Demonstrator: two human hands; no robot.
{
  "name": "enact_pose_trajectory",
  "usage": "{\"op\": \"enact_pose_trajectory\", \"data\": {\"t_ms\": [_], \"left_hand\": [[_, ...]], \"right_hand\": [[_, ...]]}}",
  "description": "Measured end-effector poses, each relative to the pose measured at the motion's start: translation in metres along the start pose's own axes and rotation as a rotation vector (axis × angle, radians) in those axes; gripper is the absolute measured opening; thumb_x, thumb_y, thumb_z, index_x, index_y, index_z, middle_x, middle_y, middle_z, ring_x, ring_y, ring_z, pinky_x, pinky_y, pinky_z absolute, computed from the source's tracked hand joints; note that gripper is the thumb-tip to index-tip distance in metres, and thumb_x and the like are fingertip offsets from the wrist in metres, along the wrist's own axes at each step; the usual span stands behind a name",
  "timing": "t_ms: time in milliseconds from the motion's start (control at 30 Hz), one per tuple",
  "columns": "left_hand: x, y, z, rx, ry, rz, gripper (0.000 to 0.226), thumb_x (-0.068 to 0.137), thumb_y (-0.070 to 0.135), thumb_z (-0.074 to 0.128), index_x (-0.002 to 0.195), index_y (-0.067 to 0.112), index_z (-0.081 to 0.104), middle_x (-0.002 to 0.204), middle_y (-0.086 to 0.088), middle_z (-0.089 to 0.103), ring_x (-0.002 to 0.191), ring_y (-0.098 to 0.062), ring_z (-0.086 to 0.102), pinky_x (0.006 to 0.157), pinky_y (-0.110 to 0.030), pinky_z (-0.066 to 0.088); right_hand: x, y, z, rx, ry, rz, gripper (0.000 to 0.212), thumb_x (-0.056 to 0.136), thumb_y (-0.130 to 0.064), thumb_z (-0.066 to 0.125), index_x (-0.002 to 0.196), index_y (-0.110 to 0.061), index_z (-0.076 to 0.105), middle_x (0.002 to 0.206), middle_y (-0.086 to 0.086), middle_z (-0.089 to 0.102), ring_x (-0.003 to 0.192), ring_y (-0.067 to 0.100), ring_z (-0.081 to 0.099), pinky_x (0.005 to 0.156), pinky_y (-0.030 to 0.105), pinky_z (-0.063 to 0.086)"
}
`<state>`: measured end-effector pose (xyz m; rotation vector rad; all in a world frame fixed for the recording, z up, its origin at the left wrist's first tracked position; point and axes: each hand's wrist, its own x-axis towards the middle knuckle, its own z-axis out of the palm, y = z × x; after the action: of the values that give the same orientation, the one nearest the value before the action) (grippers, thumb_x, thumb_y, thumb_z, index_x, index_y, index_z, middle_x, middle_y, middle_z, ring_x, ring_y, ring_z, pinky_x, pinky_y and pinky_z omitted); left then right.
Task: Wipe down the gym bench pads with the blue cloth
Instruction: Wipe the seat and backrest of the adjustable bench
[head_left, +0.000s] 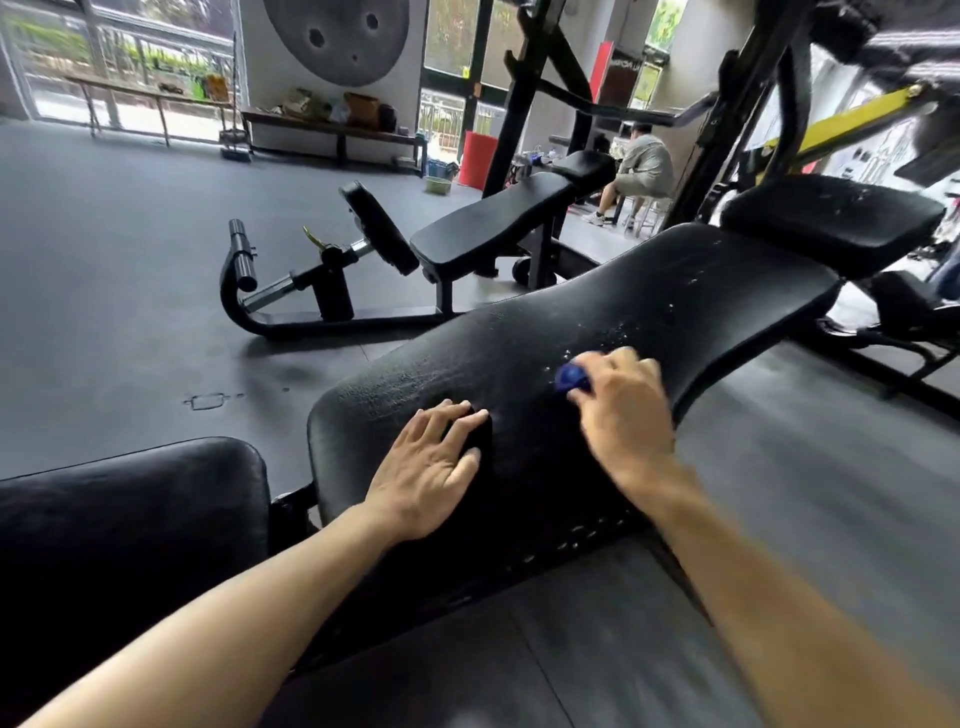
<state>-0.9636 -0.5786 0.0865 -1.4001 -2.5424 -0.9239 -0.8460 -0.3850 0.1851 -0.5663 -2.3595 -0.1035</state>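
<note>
The long black back pad (649, 312) of a gym bench runs from the lower middle up to the right, with white flecks and droplets on its surface. A smaller black head pad (831, 218) sits beyond it, and a black seat pad (130, 519) lies at the lower left. My left hand (431, 473) rests flat on the near end of the back pad, fingers spread. My right hand (623, 405) is blurred and grips something blue (571, 376) against the pad's middle; only a small blue part shows past the fingers.
A second black bench (498, 223) with a leg roller (379, 228) stands on the grey floor behind. Black rack uprights (524, 93) rise at the back. A seated person (641, 171) is far behind. A yellow bar (852, 119) crosses at the upper right.
</note>
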Motion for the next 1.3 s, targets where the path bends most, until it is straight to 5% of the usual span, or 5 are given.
{"op": "enact_pose_trajectory", "data": {"t_ms": [133, 300, 867, 1133, 1300], "left_hand": [[0.000, -0.005, 0.002, -0.050, 0.032, 0.016, 0.069, 0.094, 0.058, 0.016, 0.159, 0.035, 0.026, 0.164, 0.015, 0.023, 0.155, -0.002, 0.005, 0.128, -0.033, -0.001], [-0.001, -0.006, 0.004, -0.067, 0.074, -0.006, 0.077, 0.095, 0.058, 0.017, 0.160, 0.019, 0.027, 0.166, 0.006, 0.023, 0.155, -0.006, 0.007, 0.128, -0.029, -0.001], [-0.005, -0.005, 0.013, -0.038, 0.186, -0.019, 0.062, 0.103, 0.040, 0.026, 0.154, 0.008, 0.042, 0.161, -0.005, 0.038, 0.154, -0.018, 0.024, 0.128, -0.034, 0.013], [-0.004, -0.005, 0.010, -0.019, 0.158, 0.008, 0.063, 0.102, 0.049, 0.029, 0.155, 0.018, 0.042, 0.159, 0.002, 0.042, 0.153, -0.021, 0.026, 0.126, -0.043, 0.022], [-0.004, -0.005, 0.011, -0.026, 0.153, 0.014, 0.058, 0.102, 0.051, 0.029, 0.153, 0.027, 0.046, 0.157, 0.004, 0.043, 0.154, -0.021, 0.024, 0.126, -0.044, 0.021]], "right_hand": [[0.007, -0.010, 0.000, -0.039, 0.077, 0.178, 0.037, 0.075, -0.021, 0.087, 0.105, -0.014, 0.066, 0.096, 0.009, 0.062, 0.086, 0.033, 0.054, 0.078, 0.037, 0.045], [-0.040, -0.068, 0.019, 0.107, -0.174, -0.181, 0.043, 0.076, -0.024, 0.084, 0.116, -0.023, 0.069, 0.107, -0.005, 0.064, 0.096, 0.022, 0.055, 0.084, 0.031, 0.052], [-0.071, -0.013, -0.039, 0.203, -0.378, -0.500, 0.034, 0.087, -0.018, 0.068, 0.121, -0.022, 0.068, 0.128, -0.002, 0.061, 0.104, 0.019, 0.055, 0.098, 0.022, 0.044], [-0.003, -0.048, 0.024, 0.137, -0.297, -0.242, 0.037, 0.085, -0.015, 0.076, 0.120, -0.023, 0.069, 0.119, -0.002, 0.061, 0.101, 0.027, 0.053, 0.090, 0.044, 0.051], [-0.064, -0.030, -0.028, 0.090, -0.253, -0.322, 0.039, 0.080, -0.007, 0.079, 0.117, -0.017, 0.070, 0.122, 0.001, 0.060, 0.101, 0.025, 0.054, 0.093, 0.032, 0.050]]}}
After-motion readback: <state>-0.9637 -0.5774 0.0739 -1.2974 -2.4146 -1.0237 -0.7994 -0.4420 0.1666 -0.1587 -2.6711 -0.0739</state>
